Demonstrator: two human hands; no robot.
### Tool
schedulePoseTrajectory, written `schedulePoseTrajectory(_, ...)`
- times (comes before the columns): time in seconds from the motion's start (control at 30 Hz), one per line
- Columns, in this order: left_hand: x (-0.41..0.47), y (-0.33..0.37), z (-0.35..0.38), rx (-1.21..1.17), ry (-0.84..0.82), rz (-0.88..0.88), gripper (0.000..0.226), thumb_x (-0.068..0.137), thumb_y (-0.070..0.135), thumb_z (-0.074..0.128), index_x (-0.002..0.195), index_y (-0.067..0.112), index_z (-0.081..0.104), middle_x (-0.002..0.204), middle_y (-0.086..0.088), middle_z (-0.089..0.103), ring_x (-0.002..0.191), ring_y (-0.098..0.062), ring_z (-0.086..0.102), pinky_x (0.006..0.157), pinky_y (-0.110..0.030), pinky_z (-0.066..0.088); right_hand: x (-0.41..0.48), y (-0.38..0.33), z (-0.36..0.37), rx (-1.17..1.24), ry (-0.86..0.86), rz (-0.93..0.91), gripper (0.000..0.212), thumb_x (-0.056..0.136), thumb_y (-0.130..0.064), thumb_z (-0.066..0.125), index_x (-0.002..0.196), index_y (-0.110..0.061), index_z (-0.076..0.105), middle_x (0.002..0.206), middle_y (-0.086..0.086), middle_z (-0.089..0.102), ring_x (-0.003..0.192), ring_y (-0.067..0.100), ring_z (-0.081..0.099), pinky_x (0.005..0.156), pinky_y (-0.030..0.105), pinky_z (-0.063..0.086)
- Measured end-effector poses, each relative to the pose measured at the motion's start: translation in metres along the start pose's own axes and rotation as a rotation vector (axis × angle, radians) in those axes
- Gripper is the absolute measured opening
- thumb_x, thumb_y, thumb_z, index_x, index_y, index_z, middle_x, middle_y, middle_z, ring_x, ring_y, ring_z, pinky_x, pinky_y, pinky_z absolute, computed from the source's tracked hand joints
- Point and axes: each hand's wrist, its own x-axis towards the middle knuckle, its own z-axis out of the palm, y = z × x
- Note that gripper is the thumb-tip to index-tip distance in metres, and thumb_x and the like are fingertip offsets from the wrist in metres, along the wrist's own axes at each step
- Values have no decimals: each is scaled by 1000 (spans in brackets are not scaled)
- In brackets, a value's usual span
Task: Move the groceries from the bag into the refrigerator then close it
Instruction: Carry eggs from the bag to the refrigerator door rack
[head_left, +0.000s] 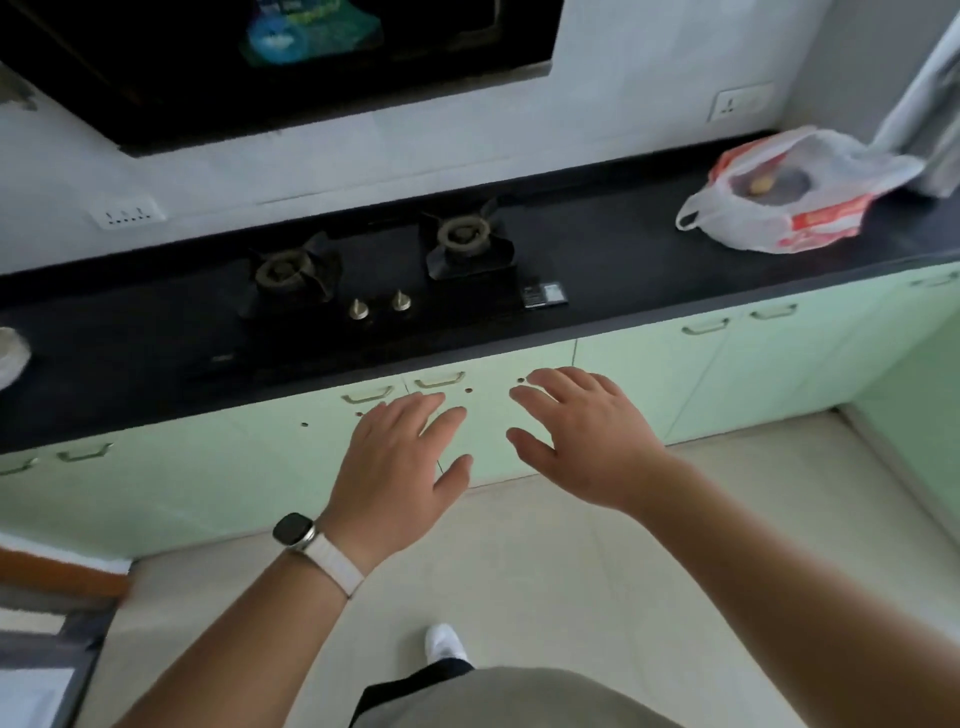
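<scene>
A white plastic bag with red print (810, 218) lies on the dark countertop (623, 270) at the far right, its mouth open upward. Inside it a small yellowish item (761, 184) and a darker round shape show. My left hand (400, 462), with a watch on a white strap at the wrist, and my right hand (576, 441) are stretched out side by side in front of me, palms down, fingers straight and spread. Both hold nothing and hover in front of the green cabinet doors, well left of and below the bag. No refrigerator is in view.
A two-burner gas hob (379, 280) is set into the counter ahead, under a dark range hood (291, 67). Pale green cabinets (649, 379) run below the counter. A grey-white wrapped object (924, 104) stands behind the bag. The floor is light tile (571, 561).
</scene>
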Motion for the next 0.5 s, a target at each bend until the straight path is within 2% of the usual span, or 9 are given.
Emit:
schedulePoseTrajectory(0.2,62,32,25,-53,-5,197,50,92,47,44,126,16,64,130,-7,63,122,-29,56,102,-46,44,-27,49,-5,-13,-1,203,49,92,-53,36,121,-21,60,123,2,62,114,29,57,96,43,46)
schedulePoseTrajectory(0.5,183,54,57,-157,-1,395,49,90,48,45,124,17,64,128,-7,63,122,-32,56,101,-54,45,-3,117,-29,-113,-34,447,55,94,-58,29,129,-24,55,133,0,57,124,27,52,104,42,39)
